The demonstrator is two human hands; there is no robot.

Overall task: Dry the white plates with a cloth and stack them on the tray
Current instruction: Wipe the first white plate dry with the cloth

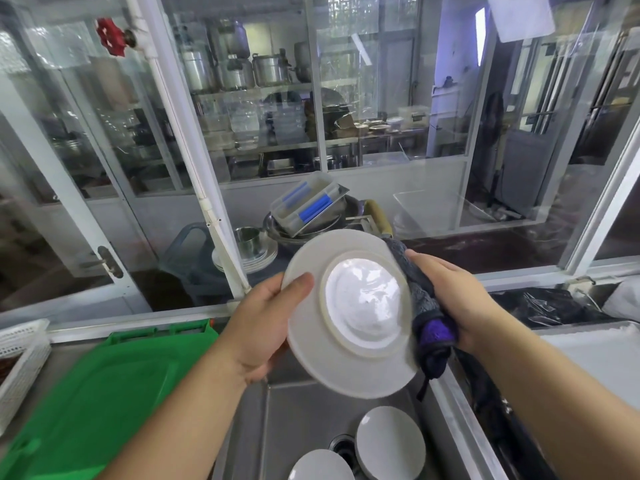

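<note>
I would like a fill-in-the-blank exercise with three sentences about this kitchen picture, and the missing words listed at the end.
1. The left hand holds the white plate by its rim, with its ____ side facing the camera.
2. The right hand presses a dark ____ against the plate's edge.
3. The tray left of the sink is ____ in colour.

Missing words: under; cloth; green

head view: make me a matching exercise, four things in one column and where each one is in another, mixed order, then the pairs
1 plate
2 cloth
3 tray
4 valve

a on the white pipe, top left
b held up in the left hand, underside to the camera
c gripped in the right hand at the plate's edge
d on the counter, lower left

Pairs: 1-b, 2-c, 3-d, 4-a
</note>
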